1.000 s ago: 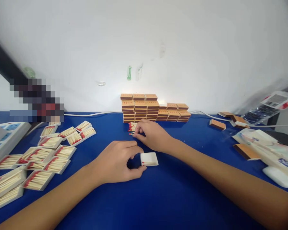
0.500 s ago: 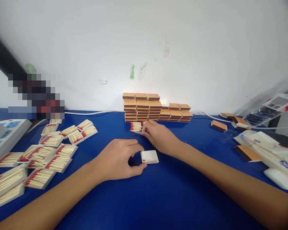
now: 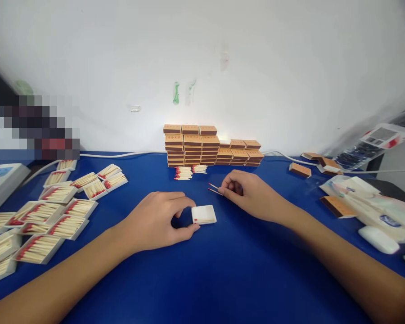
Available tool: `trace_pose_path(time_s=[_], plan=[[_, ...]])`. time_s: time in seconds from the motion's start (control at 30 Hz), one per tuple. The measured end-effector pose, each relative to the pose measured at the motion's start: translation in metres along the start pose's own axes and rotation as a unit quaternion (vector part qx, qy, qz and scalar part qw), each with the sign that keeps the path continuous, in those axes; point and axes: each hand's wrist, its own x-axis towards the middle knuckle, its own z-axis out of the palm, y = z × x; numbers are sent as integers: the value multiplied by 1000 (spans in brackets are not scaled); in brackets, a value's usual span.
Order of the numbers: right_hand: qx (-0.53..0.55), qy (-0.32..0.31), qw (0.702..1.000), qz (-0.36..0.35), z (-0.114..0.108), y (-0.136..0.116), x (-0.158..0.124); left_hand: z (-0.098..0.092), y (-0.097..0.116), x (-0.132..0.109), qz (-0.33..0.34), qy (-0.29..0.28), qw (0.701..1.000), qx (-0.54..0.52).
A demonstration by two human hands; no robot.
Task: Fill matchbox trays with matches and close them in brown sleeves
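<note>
My left hand (image 3: 157, 221) is closed lightly on a white matchbox tray (image 3: 205, 213), thumb at its near corner and fingers at the far one. A few matches lie along the tray's near side. To the right, my right hand (image 3: 251, 193) pinches matches (image 3: 213, 189), two of them visible, with their red heads pointing left. Beyond both hands, loose red-headed matches (image 3: 183, 173) lie in two small piles before stacked matchboxes (image 3: 201, 150).
Several match-filled trays (image 3: 59, 194) spread over the blue table (image 3: 202, 274) at left, beside a power strip (image 3: 6, 182). At right are matchboxes (image 3: 300, 170), a tissue pack (image 3: 374, 211) and a white case (image 3: 378, 239). A white cable (image 3: 121, 155) runs along the wall.
My right hand has moved from the loose matches to the right and nearer me, carrying matches. My left hand stays at the tray. The whole view has shifted slightly.
</note>
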Motion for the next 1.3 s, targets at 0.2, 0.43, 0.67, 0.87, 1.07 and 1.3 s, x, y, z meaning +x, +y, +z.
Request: trace_pose_path(time_s=[0.2, 0.43, 0.67, 0.87, 1.07, 1.3], plan=[[-9, -12, 1000, -17, -4, 7, -2, 0, 0, 0, 1, -1, 1000, 4], [-21, 1, 999, -28, 8, 3, -4, 1, 1, 1, 9, 14, 1000, 19], [-64, 23, 996, -62, 14, -2, -7, 2, 3, 0, 18, 39, 998, 52], [-72, 19, 987, -144, 7, -24, -20, 2, 4, 0, 16, 39, 997, 64], [-99, -26, 977, -187, 21, -37, -28, 6, 2, 0, 27, 51, 996, 65], [-16, -51, 989, -140, 17, -35, -26, 4, 4, -1, 23, 36, 998, 44]])
